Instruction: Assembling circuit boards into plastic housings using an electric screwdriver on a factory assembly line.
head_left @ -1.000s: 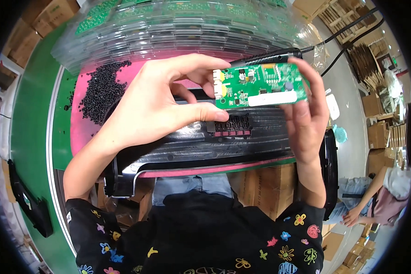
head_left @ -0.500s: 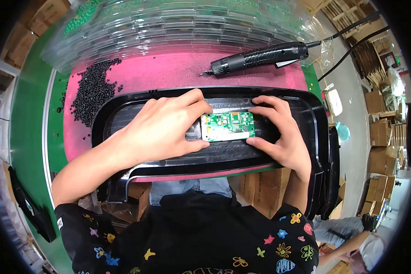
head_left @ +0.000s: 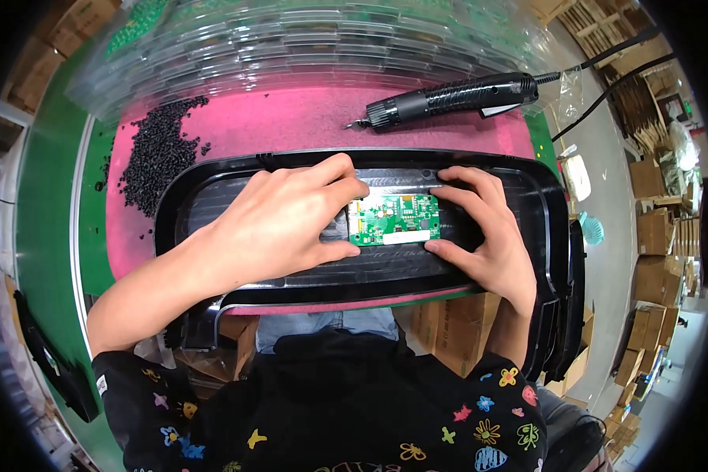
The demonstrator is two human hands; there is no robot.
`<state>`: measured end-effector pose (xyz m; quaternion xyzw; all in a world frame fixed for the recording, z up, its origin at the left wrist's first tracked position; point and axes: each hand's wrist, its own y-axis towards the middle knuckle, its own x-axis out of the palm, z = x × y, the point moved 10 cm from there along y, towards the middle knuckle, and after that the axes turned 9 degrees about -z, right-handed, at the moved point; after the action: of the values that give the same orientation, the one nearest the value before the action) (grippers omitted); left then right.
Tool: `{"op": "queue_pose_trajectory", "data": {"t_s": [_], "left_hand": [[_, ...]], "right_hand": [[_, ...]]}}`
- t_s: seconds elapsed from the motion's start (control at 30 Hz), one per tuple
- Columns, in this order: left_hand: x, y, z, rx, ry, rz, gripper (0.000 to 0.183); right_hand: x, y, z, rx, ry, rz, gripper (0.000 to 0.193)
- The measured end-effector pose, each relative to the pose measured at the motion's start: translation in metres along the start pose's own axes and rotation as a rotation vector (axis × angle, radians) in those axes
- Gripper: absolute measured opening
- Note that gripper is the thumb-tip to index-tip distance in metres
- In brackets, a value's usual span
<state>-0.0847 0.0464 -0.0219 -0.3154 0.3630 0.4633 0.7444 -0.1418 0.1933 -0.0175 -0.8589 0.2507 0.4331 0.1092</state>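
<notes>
A small green circuit board (head_left: 393, 219) sits in the middle of the frame, lying flat inside a big black plastic shell (head_left: 212, 197); the left hand (head_left: 279, 224) pinches its left edge between thumb and fingers, and the right hand (head_left: 484, 232) pinches its right edge the same way; the board looks thin, light and stiff, and easy to break, so the bare edges seem the best place to hold it; the shell holds only the board; clear plastic trays (head_left: 307, 35) are stacked along the top, with what look like green boards inside; loose black pellets (head_left: 157, 153) lie on the pink mat (head_left: 291, 122) at upper left; a black power screwdriver (head_left: 452, 98) rests at upper right.
</notes>
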Motion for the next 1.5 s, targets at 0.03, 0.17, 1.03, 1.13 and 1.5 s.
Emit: {"op": "queue_pose_trajectory", "data": {"t_s": [0.03,0.17,1.03,1.13,1.5], "left_hand": [[0.001,0.0,0.0,0.007,0.002,-0.001,0.052],[-0.003,-0.006,0.001,-0.006,0.017,-0.005,0.054],[-0.085,-0.087,-0.143,-0.391,0.176,0.347,0.018],[-0.092,-0.085,-0.138,-0.413,0.096,0.374,0.015],[-0.082,-0.031,-0.022,0.142,-0.717,0.197,0.016]], "right_hand": [[0.0,0.0,0.0,0.002,-0.002,-0.001,0.052],[0.0,0.002,-0.006,-0.022,-0.007,-0.003,0.053],[-0.053,0.093,-0.034,-0.213,0.636,0.607,0.049],[-0.023,0.118,-0.015,-0.1,1.134,0.358,0.044],[-0.063,0.056,-0.075,-0.544,1.629,0.499,0.044]]}}
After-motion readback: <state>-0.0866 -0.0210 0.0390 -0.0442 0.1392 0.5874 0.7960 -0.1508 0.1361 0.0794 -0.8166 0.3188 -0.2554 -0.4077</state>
